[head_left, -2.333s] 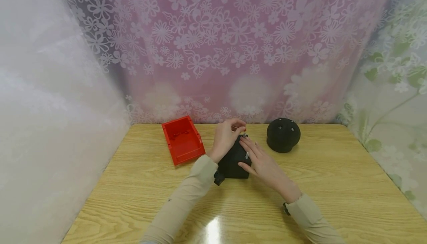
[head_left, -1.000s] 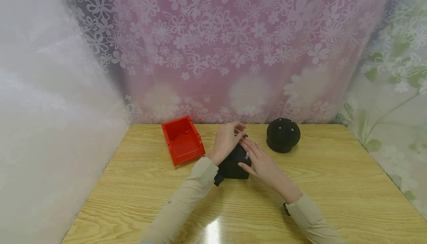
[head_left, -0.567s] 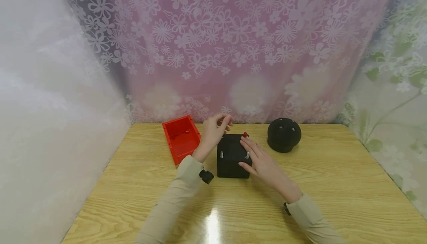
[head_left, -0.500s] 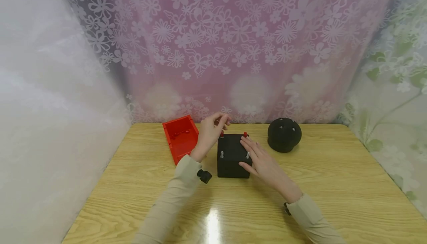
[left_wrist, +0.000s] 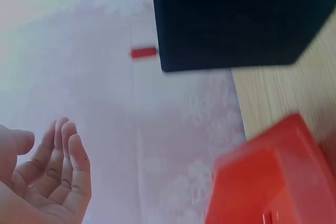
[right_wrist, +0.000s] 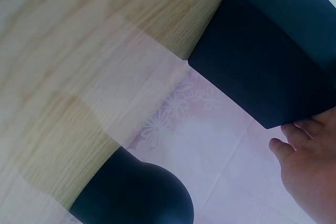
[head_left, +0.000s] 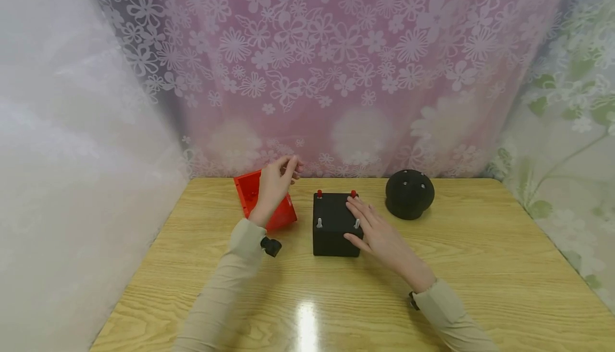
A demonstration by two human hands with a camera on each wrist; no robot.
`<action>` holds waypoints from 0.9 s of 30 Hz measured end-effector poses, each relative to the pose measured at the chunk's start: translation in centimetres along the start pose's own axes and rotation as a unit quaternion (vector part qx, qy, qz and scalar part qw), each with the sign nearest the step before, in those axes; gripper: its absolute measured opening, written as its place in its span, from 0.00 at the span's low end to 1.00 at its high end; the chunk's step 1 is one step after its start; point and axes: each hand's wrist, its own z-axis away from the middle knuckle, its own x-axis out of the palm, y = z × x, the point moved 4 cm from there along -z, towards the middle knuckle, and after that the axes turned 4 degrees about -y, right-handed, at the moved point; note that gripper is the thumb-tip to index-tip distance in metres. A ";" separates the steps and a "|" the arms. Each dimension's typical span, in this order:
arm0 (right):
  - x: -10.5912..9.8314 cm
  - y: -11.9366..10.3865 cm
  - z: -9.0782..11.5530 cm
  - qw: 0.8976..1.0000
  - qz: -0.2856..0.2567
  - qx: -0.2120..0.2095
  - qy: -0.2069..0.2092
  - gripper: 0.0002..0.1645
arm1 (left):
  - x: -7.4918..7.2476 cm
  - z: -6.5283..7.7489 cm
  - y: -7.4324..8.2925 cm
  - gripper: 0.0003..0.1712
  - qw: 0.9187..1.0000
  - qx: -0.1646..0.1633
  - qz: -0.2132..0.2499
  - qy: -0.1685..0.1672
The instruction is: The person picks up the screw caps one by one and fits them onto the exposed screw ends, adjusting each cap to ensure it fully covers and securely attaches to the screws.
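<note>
A black box (head_left: 336, 213) stands mid-table with a metal post near each top corner. Red caps sit on its two far posts, one far-left cap (head_left: 319, 194) and one far-right cap (head_left: 353, 194); the near-left post (head_left: 319, 223) and near-right post (head_left: 357, 224) are bare metal. My right hand (head_left: 377, 232) rests on the box's right edge, fingers stretched across the top. My left hand (head_left: 273, 187) is raised and overlaps the red bin (head_left: 286, 218) in the head view. In the left wrist view, the left hand's fingers (left_wrist: 79, 169) are loosely bent with nothing between them.
Small red pieces (head_left: 252, 196) lie inside the bin. Back right on the wooden table (head_left: 456, 256) stands a rounded black object (head_left: 409, 194) with several small metal posts on top. A pink floral curtain (head_left: 336, 101) hangs behind the table.
My left hand, earlier pinching a red cap over the box's far-right post, has let go and moved left over the bin. That cap now sits on the post. My right hand has stayed put.
</note>
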 end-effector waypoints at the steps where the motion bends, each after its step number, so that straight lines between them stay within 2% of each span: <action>1: 0.0 0.0 0.0 1.000 -0.001 0.000 0.000 0.46 | -0.4 -0.1 -0.2 0.18 1.000 -0.001 -0.008 0.004; 6: -0.1 -0.1 0.0 1.000 -0.003 -0.008 0.008 0.46 | -2.4 -0.5 -1.7 0.18 0.997 -0.013 -0.068 0.023; 12: 0.0 0.0 0.0 1.000 -0.001 -0.008 0.009 0.46 | -3.6 -1.2 -4.0 0.20 0.989 -0.042 -0.136 0.028; 18: 0.0 0.1 0.0 1.000 0.000 -0.001 -0.003 0.47 | -3.3 -1.8 -6.4 0.17 0.982 -0.077 -0.174 0.014; 23: -0.1 0.0 0.1 1.000 0.002 0.000 -0.002 0.46 | -2.6 -2.2 -8.9 0.17 0.968 -0.138 -0.208 -0.012; 27: -0.1 -0.1 0.1 1.000 0.003 0.006 -0.008 0.47 | -1.9 -2.4 -10.4 0.18 0.956 -0.168 -0.239 -0.036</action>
